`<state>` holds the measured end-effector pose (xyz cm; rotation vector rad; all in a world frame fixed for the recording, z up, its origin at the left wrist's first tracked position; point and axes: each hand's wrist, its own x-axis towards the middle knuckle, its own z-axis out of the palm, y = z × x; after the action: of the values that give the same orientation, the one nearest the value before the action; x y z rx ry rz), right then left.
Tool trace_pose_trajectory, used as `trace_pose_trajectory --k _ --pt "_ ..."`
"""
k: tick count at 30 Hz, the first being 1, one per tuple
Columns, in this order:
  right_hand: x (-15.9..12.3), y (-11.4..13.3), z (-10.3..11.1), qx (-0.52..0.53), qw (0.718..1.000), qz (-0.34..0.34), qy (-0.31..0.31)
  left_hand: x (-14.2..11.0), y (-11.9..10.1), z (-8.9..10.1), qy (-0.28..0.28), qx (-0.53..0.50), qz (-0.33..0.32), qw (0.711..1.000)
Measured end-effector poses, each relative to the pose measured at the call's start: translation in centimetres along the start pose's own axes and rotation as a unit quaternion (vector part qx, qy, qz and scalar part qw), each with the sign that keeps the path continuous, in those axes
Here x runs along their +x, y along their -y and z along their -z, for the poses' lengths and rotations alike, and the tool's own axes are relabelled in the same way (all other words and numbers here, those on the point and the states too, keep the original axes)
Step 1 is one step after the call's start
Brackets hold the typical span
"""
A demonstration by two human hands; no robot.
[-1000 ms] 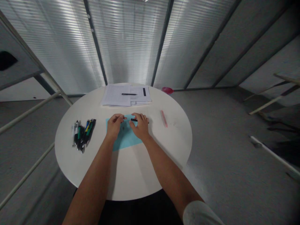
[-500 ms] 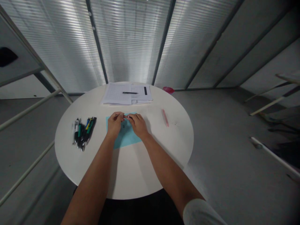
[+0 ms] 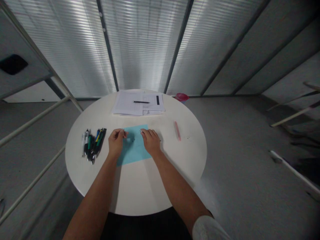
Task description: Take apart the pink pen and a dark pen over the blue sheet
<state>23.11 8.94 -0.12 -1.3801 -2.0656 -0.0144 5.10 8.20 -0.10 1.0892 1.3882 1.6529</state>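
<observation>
A light blue sheet (image 3: 135, 151) lies on the white round table beneath my hands. Over its left edge, my left hand (image 3: 116, 142) is closed, thumb and fingertips pinching a small piece too tiny to make out. My right hand (image 3: 151, 142), by the sheet's right edge, has its fingers wrapped round a slim pen part; a pale tip shows at the thumb and the far end pokes out past the palm. A gap separates the two hands. Tiny dark bits (image 3: 133, 140) lie on the sheet between them.
Several pens (image 3: 93, 143) lie in a bunch at the table's left. White papers (image 3: 127, 106) with a black pen (image 3: 141, 102) are at the back. A pink stick (image 3: 177, 130) and dark specks (image 3: 188, 137) lie right. A pink container (image 3: 182, 97) stands beyond the table (image 3: 140, 196).
My hands, which met over the blue sheet, have drawn apart, the left going left and the right going right. The whole view has shifted slightly.
</observation>
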Motion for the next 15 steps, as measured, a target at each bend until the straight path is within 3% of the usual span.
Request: trace_pose_trajectory --k 5,10,15 --pt "0.0 0.1 0.1 0.015 1.0 0.019 0.014 -0.2 -0.2 -1.2 0.045 0.041 -0.014 0.998" --pt "-0.1 0.2 0.5 0.031 0.999 0.029 0.027 -0.5 -1.2 -1.7 0.038 0.043 -0.02 0.998" --pt "0.0 0.3 0.8 0.029 0.999 -0.009 0.018 -0.1 -1.1 -3.5 0.089 -0.009 0.057 0.994"
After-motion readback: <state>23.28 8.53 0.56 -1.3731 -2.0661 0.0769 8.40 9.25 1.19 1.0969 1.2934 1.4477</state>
